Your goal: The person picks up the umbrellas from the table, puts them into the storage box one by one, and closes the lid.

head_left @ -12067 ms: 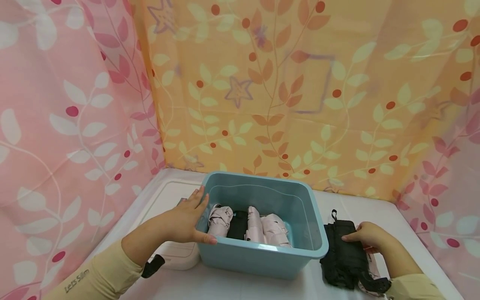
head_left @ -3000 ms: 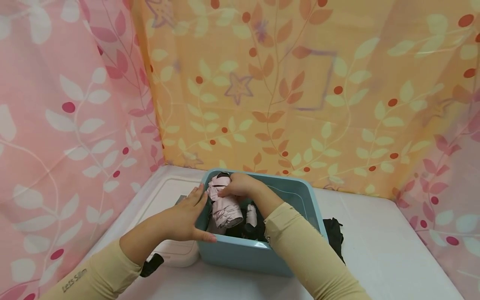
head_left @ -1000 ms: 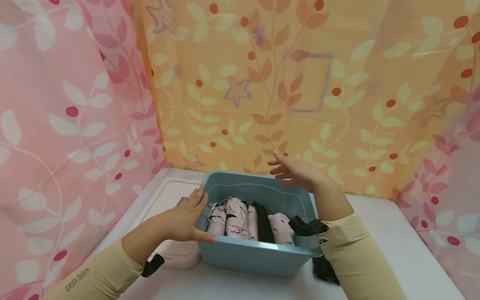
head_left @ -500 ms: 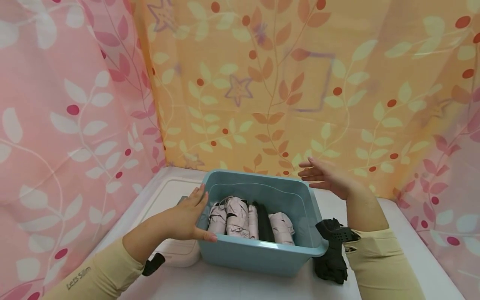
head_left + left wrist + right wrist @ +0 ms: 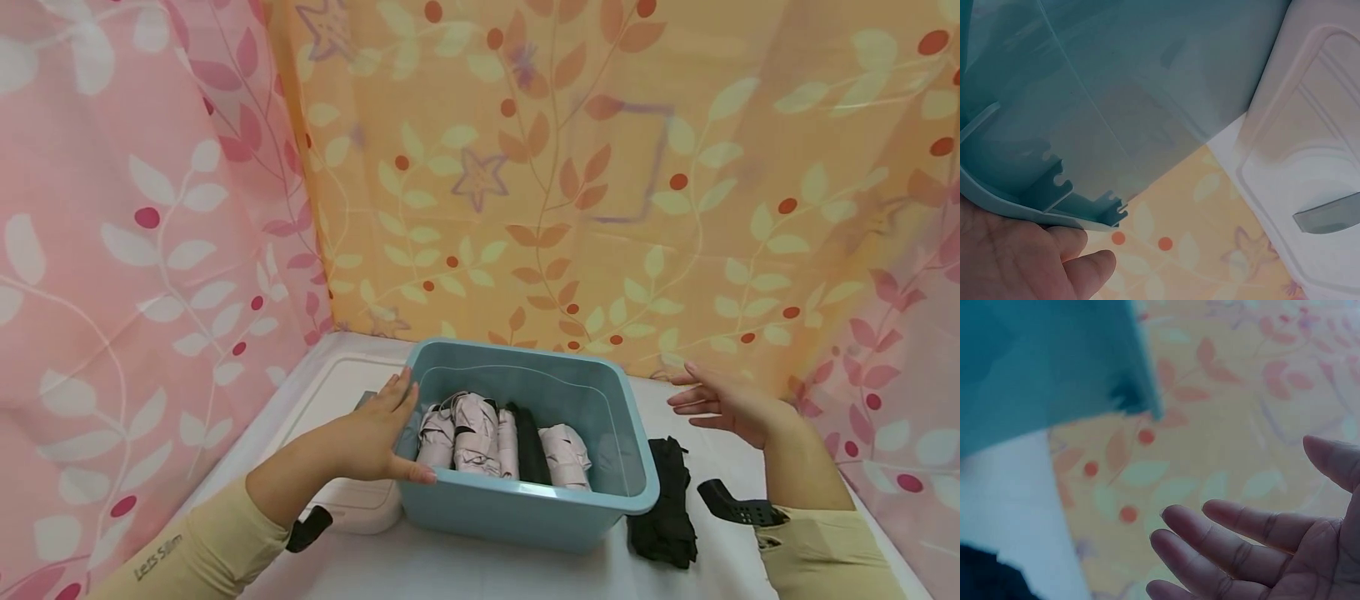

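Left hand (image 5: 371, 442) flat against blue bin (image 5: 525, 508) at its left wall, steadying it — right hand (image 5: 731, 404) hangs spread, holding nothing, above black umbrella (image 5: 663, 512) near tabletop's right edge.

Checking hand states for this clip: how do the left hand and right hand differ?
The left hand rests against the blue bin at its left rim; the right hand hovers right of the bin, touching nothing. The left hand lies low by the white lid; the right hand is raised above the black umbrella. Both have straight fingers.

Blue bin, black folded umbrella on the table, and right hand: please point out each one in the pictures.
blue bin (image 5: 525, 510): head view, on its front wall.
black folded umbrella (image 5: 663, 517): head view, on its folded fabric.
right hand (image 5: 731, 407): head view, on its back.
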The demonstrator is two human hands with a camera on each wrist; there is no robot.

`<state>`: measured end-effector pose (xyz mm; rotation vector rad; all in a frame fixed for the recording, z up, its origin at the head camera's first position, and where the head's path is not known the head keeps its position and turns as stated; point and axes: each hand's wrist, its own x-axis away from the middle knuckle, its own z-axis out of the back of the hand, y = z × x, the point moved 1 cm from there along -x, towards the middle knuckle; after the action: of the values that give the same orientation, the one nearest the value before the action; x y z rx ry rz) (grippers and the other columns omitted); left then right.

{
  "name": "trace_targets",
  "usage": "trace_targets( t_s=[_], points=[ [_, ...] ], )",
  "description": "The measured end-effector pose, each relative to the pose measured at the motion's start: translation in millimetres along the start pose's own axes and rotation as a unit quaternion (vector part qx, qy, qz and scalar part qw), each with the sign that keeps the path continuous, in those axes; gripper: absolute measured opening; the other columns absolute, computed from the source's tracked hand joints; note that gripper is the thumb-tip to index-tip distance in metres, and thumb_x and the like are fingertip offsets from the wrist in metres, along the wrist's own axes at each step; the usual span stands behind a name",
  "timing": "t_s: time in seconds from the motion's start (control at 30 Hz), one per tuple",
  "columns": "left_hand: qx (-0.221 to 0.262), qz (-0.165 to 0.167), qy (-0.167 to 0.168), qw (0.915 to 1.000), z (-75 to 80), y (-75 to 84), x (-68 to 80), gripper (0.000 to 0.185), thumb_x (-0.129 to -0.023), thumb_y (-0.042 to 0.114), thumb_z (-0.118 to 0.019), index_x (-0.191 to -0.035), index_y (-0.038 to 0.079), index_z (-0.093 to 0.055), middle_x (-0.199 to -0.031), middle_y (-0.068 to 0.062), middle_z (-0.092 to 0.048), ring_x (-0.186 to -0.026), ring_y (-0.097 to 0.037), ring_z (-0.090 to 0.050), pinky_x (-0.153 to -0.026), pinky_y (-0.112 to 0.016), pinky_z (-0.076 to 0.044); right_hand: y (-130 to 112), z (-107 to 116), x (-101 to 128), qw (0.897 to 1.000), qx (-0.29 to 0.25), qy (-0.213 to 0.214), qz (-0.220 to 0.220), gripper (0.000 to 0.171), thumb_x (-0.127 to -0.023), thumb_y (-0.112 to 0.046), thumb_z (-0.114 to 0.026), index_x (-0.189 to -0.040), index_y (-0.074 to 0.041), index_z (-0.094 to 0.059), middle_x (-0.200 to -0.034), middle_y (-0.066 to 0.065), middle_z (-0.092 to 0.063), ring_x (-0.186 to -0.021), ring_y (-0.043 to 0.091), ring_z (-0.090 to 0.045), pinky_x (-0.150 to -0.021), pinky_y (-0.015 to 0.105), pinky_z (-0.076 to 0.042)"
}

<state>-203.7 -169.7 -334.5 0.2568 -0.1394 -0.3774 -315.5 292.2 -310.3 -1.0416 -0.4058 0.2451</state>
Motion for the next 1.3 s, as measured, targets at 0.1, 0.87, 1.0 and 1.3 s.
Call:
trace_targets(
  t_s=[0.1,0.87,1.0,1.3],
  points=[
    [-0.001,0.0,-0.002,1.0,0.4,0.1,-0.6,0.124,-0.062,0.081,-0.05,-0.146,0.001,-0.007,-0.152,-0.016,0.01,-0.139,-0.031,0.007,-0.107,-0.054,-0.012,27,0,2,0.999,0.003,0.012,-0.041,0.07,-0.096,-0.047,-0.035,-0.132,0.012,-0.031,-0.111,0.018,-0.061,-0.099,0.026,-0.061,-0.088,0.045,-0.047],
    [-0.002,0.009,-0.004,1.0,-0.8,0.0,-0.6,0.124,-0.061,0.082,-0.049,-0.146,0.003,-0.005,-0.152,-0.013,0.011,-0.139,-0.029,0.008,-0.107,-0.053,-0.013,133,-47,-8,0.971,0.051,0.053,-0.229,0.096,-0.076,-0.051,-0.067,-0.127,0.017,-0.023,-0.09,0.021,-0.057,-0.074,0.026,-0.059,-0.064,0.04,-0.052],
    [-0.002,0.009,-0.006,0.9999,-0.9,-0.2,-0.4,0.124,-0.061,0.082,-0.049,-0.146,0.003,-0.005,-0.152,-0.013,0.011,-0.139,-0.029,0.008,-0.107,-0.054,-0.014,131,-50,-10,0.971,0.053,0.059,-0.227,0.103,-0.075,-0.054,-0.067,-0.13,0.019,-0.018,-0.093,0.024,-0.056,-0.075,0.027,-0.058,-0.064,0.039,-0.051],
    [0.0,0.009,-0.008,0.9999,-0.8,0.6,-0.4,0.123,-0.062,0.081,-0.049,-0.146,0.003,-0.005,-0.152,-0.013,0.011,-0.139,-0.028,0.009,-0.108,-0.053,-0.012,130,-57,-16,0.973,0.091,0.067,-0.203,0.093,-0.078,-0.051,-0.063,-0.125,0.021,-0.027,-0.093,0.022,-0.049,-0.07,0.025,-0.05,-0.057,0.033,-0.045]
  ],
)
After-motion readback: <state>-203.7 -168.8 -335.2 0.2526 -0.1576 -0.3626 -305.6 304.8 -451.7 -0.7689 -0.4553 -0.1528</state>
